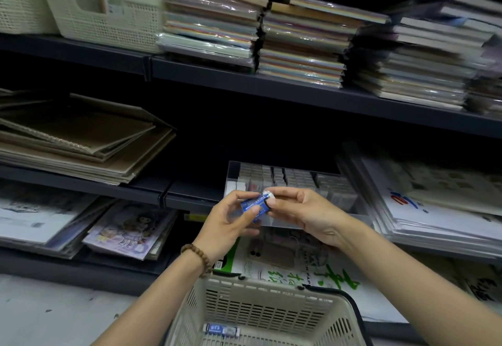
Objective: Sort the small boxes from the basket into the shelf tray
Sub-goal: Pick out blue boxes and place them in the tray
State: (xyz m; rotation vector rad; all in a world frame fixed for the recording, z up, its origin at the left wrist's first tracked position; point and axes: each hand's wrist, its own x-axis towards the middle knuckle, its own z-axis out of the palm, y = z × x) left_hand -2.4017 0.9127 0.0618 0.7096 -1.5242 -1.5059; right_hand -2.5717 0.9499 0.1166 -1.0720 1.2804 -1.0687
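i judge this small blue box [255, 205] to be very light, a stiff little card carton that would dent if squeezed. its printed faces look glossy, so it could slide between dry fingers. the best hold is across the two long flat faces, thumb on one and fingertips on the other, leaving the ends free to slot it down between its neighbours. gripping by the end flap alone seems riskier, since it may pop open.

it is a short oblong, blue with fine pale lettering too blurred to read, and a white or silvery patch at the end nearest my right hand [304, 215].

my left hand [231, 223] is wrapped round it, thumb on the near face and curled fingers behind. my right hand pinches the pale end between thumb and fingertips. so the box sits between both hands, held up in the air.

the shelf tray [232, 175] is just beyond my knuckles, a clear walled tray with rows of small pale boxes packed on edge. the basket [271, 288] is below my wrists, close to me, with a second box [222, 330] of the same blue lying flat on its bottom.
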